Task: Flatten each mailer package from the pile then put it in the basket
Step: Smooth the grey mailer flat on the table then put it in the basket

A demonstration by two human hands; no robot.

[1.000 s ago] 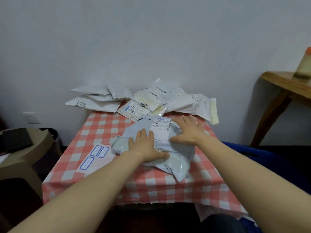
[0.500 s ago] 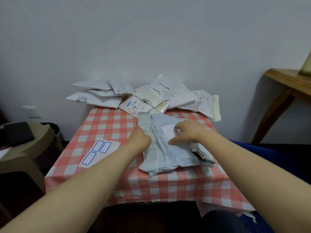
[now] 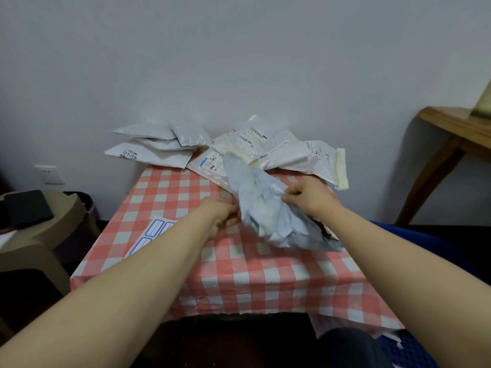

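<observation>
One grey mailer (image 3: 268, 208) is in work, crumpled and raised off the checked counter (image 3: 265, 277) at its far end, so the step in hand looks like flattening, with the drop into the basket not yet due. The right hand (image 3: 308, 197) has its grip closed on the mailer's right edge, pinching a fold between thumb and fingers. The left hand (image 3: 220, 216) sits at the mailer's left edge with fingers curled. Blur hides whether its grip holds the plastic or only touches it, so I cannot tell. The mailer's long axis runs diagonally: its far-left end rises toward the pile (image 3: 239, 150) at the counter's wall side, and its near-right end lies low by the counter's right edge. Next, I judge, it needs laying down and pressing flat under both palms, creases worked outward. A blue meshed thing (image 3: 414, 351) low at the right may be the basket, but too little shows to say.
</observation>
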